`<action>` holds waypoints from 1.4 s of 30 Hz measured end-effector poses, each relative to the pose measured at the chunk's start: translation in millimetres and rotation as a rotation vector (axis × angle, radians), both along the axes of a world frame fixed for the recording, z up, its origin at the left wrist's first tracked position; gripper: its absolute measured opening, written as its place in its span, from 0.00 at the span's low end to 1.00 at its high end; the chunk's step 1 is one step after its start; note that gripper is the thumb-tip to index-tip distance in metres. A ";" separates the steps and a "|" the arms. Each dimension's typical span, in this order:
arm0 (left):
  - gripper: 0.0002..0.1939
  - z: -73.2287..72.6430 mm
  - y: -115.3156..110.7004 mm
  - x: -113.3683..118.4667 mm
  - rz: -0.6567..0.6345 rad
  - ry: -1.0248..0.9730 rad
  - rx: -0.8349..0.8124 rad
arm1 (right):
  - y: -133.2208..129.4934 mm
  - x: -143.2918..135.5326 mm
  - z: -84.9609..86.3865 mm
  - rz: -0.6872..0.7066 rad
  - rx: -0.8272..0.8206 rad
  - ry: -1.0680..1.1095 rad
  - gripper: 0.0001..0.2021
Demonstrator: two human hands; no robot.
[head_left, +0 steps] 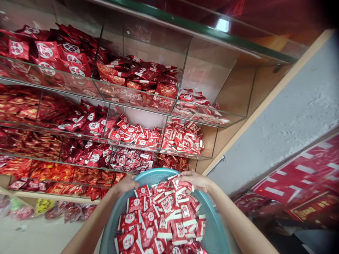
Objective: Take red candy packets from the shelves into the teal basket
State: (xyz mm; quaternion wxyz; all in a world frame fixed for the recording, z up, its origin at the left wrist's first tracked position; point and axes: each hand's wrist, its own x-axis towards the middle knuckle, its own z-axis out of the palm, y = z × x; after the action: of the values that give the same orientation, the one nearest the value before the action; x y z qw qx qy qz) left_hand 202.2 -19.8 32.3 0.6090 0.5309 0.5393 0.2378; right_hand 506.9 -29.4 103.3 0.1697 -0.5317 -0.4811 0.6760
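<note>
A teal plastic basket (219, 225) full of small red-and-white packets (148, 233) is right in front of me, below the shelves. My left hand (127, 184) is closed around the basket's far left rim. At the far right rim, my right hand (195, 180) lies over the edge, its fingers bent inward against the topmost packets. What its thumb and fingertips press on is partly hidden. Two designs lie in the basket, some with a round white mark and others with a printed figure.
Glass-fronted shelf compartments (143, 132) hold heaps of red packets. A compartment of similar red-and-white packets (182, 137) sits just above the basket. A grey wall (286, 106) slants at right, beside red printed goods (299, 173). Bagged items (66, 211) hang under the lowest shelf.
</note>
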 end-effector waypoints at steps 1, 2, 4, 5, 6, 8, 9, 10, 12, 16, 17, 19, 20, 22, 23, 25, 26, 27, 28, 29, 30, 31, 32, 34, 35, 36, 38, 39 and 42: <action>0.08 0.0 -0.1 0.0 -0.001 0.006 0.000 | -2.1 -3.2 -1.5 0.011 0.013 0.013 0.15; 0.09 0.3 -0.3 0.2 0.000 0.007 -0.004 | -4.5 -7.2 -3.6 0.020 0.024 0.024 0.16; 0.09 1.6 -0.9 0.8 0.009 0.012 -0.014 | -9.5 -16.3 -9.9 0.034 0.039 0.044 0.17; 0.09 2.5 -1.2 1.2 0.018 0.018 -0.017 | -11.9 -20.8 -14.0 0.038 0.048 0.052 0.18; 0.09 3.4 -1.4 1.6 0.028 0.025 -0.019 | -14.2 -24.9 -18.3 0.042 0.061 0.056 0.19; 0.09 5.3 -1.6 2.3 0.035 0.029 -0.017 | -17.8 -30.8 -25.9 0.049 0.109 0.043 0.20; 0.08 6.2 -1.6 2.5 0.032 0.027 -0.013 | -18.8 -32.5 -28.3 0.048 0.143 0.027 0.21; 0.07 7.0 -1.8 2.6 0.028 0.024 -0.007 | -19.4 -33.3 -29.6 0.042 0.178 0.008 0.21; 0.06 8.6 -2.4 2.6 0.015 0.023 -0.001 | -18.5 -32.6 -28.4 0.019 0.234 -0.017 0.20; 0.06 8.9 -3.9 2.1 0.002 -0.002 -0.008 | -9.6 -27.0 -20.8 -0.080 0.394 -0.086 0.15; 0.06 8.1 -3.8 2.1 0.004 -0.012 -0.008 | -6.4 -26.1 -20.2 -0.097 0.473 -0.141 0.14; 0.07 5.7 -2.9 2.0 0.019 -0.012 -0.005 | -0.6 -26.5 -21.5 -0.097 0.631 -0.293 0.13; 0.08 4.4 -2.3 2.0 0.025 -0.009 -0.004 | 1.5 -28.1 -23.0 -0.092 0.688 -0.381 0.12; 0.09 2.0 -1.1 1.7 0.029 -0.004 -0.009 | 3.3 -33.8 -25.8 -0.098 0.735 -0.567 0.12; 0.09 1.2 -0.7 1.5 0.026 -0.001 -0.011 | 2.8 -37.5 -26.5 -0.107 0.744 -0.670 0.13; 0.09 0.6 -0.5 1.2 0.021 0.000 -0.013 | -1.3 -45.7 -25.2 -0.126 0.788 -0.902 0.15; 0.09 0.7 -0.6 1.0 0.020 0.003 -0.012 | -4.9 -49.8 -23.5 -0.129 0.838 -1.012 0.16; 0.09 1.0 -0.8 0.9 0.022 0.011 -0.012 | -9.5 -53.9 -21.4 -0.128 0.901 -1.103 0.16; 0.09 1.4 -1.0 0.9 0.021 0.019 -0.011 | -15.3 -58.1 -19.3 -0.120 0.968 -1.164 0.16; 0.08 1.8 -1.1 0.8 0.021 0.021 -0.013 | -22.1 -62.6 -17.8 -0.097 1.027 -1.187 0.16; 0.08 1.9 -1.1 0.7 0.018 0.017 -0.014 | -29.9 -67.4 -17.4 -0.053 1.069 -1.173 0.16; 0.08 1.8 -1.0 0.6 0.015 0.013 -0.015 | -38.5 -72.7 -18.4 0.009 1.089 -1.135 0.16; 0.08 1.3 -0.7 0.4 0.013 0.006 -0.016 | -47.5 -78.4 -20.9 0.083 1.091 -1.088 0.17; 0.10 -0.2 0.0 -0.2 0.007 -0.014 -0.014 | -64.7 -90.3 -30.0 0.231 1.052 -1.013 0.23; 0.11 -1.0 0.2 -0.5 0.006 -0.019 -0.012 | -71.8 -95.8 -35.6 0.287 1.023 -0.998 0.27; 0.12 -1.6 0.3 -0.6 0.005 -0.020 -0.011 | -77.5 -100.6 -41.2 0.322 0.996 -0.996 0.29; 0.11 -1.8 -0.1 -0.6 0.005 -0.030 -0.023 | -83.9 -107.0 -50.0 0.343 0.965 -1.004 0.30; 0.11 -1.5 -0.5 -0.4 0.006 -0.029 -0.034 | -85.1 -108.2 -52.2 0.339 0.962 -1.004 0.29; 0.11 -0.6 -1.5 0.4 0.017 -0.025 -0.063 | -84.0 -103.6 -48.4 0.319 0.971 -0.961 0.27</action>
State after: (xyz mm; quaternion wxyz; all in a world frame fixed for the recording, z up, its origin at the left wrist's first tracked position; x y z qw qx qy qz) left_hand 202.5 -21.4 31.6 0.6300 0.5039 0.5432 0.2326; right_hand 403.4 -113.4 54.9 0.0555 -0.5586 -0.8225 0.0915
